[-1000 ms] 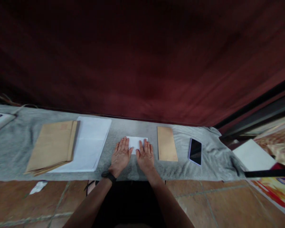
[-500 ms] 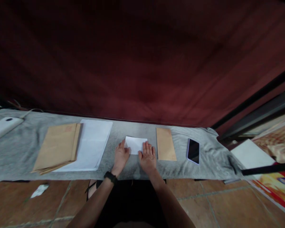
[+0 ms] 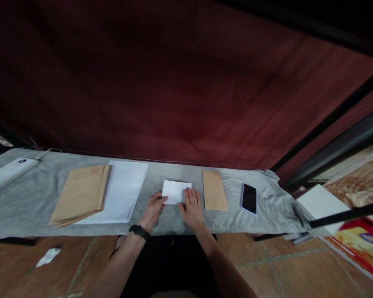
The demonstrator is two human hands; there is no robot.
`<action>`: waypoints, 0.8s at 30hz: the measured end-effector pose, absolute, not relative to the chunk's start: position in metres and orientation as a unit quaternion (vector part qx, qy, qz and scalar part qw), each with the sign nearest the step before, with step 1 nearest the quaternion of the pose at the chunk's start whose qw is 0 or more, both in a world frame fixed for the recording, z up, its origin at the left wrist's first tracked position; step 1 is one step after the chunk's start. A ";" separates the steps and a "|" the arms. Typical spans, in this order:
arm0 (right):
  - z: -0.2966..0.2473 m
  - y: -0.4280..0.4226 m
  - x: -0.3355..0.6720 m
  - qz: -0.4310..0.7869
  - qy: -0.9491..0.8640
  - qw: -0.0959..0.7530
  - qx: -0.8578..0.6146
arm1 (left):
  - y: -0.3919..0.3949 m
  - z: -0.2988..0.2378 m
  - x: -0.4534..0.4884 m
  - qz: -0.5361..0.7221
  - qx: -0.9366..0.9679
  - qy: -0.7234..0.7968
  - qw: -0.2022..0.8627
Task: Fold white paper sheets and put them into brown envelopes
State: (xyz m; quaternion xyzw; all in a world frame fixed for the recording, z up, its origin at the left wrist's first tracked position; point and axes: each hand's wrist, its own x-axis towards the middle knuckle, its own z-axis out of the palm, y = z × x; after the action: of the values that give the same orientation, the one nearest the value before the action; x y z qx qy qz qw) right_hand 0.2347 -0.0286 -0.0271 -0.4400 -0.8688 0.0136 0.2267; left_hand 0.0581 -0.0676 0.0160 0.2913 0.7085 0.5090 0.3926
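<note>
One white paper (image 3: 174,191) lies on the cloth-covered counter (image 3: 236,219), presumably light and easily creased, best held by opposite edges; the right hand's (image 3: 192,210) fingers lie flat over its right side, the left hand's (image 3: 153,208) curl at its left edge, pinch indeterminable.

Paper slip (image 3: 172,192) is laid on cloth (image 3: 174,223), left edge touched by left hand (image 3: 152,210), right edge overlapped by right hand (image 3: 192,212). To the left, sheets (image 3: 124,190) are part-covered by envelope stack (image 3: 81,192); to the right, single envelope (image 3: 215,190) is placed, then phone (image 3: 249,198).
</note>
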 end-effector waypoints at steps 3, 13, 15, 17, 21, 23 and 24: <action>-0.018 -0.035 0.235 0.032 -0.893 0.217 -0.394 | -0.076 0.021 0.062 0.534 0.266 0.682 0.423; 0.027 -0.039 0.221 0.332 -0.748 0.372 -0.438 | -0.090 0.043 0.071 0.637 0.253 0.557 0.470; 0.028 -0.039 0.220 0.400 -0.712 0.378 -0.436 | -0.093 0.046 0.072 0.644 0.261 0.556 0.456; 0.025 -0.039 0.221 0.455 -0.690 0.370 -0.424 | -0.095 0.048 0.072 0.660 0.251 0.555 0.440; 0.017 -0.036 0.229 0.536 -0.651 0.353 -0.405 | -0.101 0.047 0.060 0.640 0.273 0.592 0.407; 0.014 -0.031 0.233 0.558 -0.631 0.353 -0.407 | -0.103 0.044 0.051 0.598 0.311 0.617 0.406; 0.012 -0.029 0.234 0.564 -0.620 0.357 -0.412 | -0.104 0.042 0.048 0.582 0.324 0.626 0.406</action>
State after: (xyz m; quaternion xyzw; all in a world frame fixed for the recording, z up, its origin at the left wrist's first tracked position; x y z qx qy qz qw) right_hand 0.2344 -0.0288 0.0119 -0.4124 -0.6198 0.5642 0.3569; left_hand 0.0480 -0.1041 0.0421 0.3239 0.6256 0.5825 0.4055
